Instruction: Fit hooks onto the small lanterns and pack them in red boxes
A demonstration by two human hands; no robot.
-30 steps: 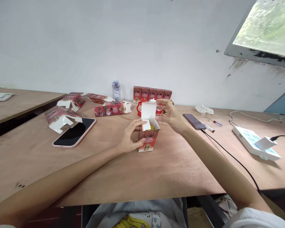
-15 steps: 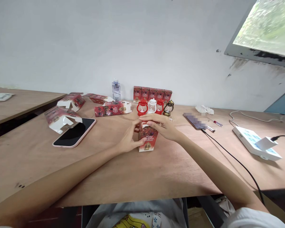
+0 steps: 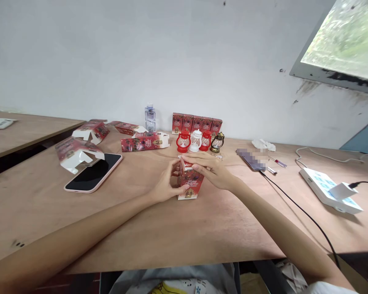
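Observation:
A red Christmas-print carton [image 3: 190, 182] stands upright on the table in front of me. My left hand [image 3: 168, 183] is wrapped around its left side, thumb on the front face. Across the top of the carton lies my right hand [image 3: 211, 168], fingers stretched over the lid and thumb lower at the near edge. Part of the white-edged lid shows beneath it. Just behind stand a red lantern [image 3: 183, 142], a white lantern [image 3: 195, 141], a second red lantern [image 3: 205, 141] and a bronze lantern [image 3: 217, 143].
Several closed cartons [image 3: 197, 122] line the wall beside a water bottle [image 3: 150, 118]. Opened cartons [image 3: 145, 142] lie left, one over a pink-edged phone [image 3: 92, 174]. To the right are a cabled phone [image 3: 250, 160], screwdrivers [image 3: 277, 162], crumpled tissue [image 3: 263, 144] and a power strip [image 3: 320, 188].
My right hand's fingers have shifted slightly on top of the carton, and more of the lid shows. The left hand keeps its hold. The camera view has tilted up slightly.

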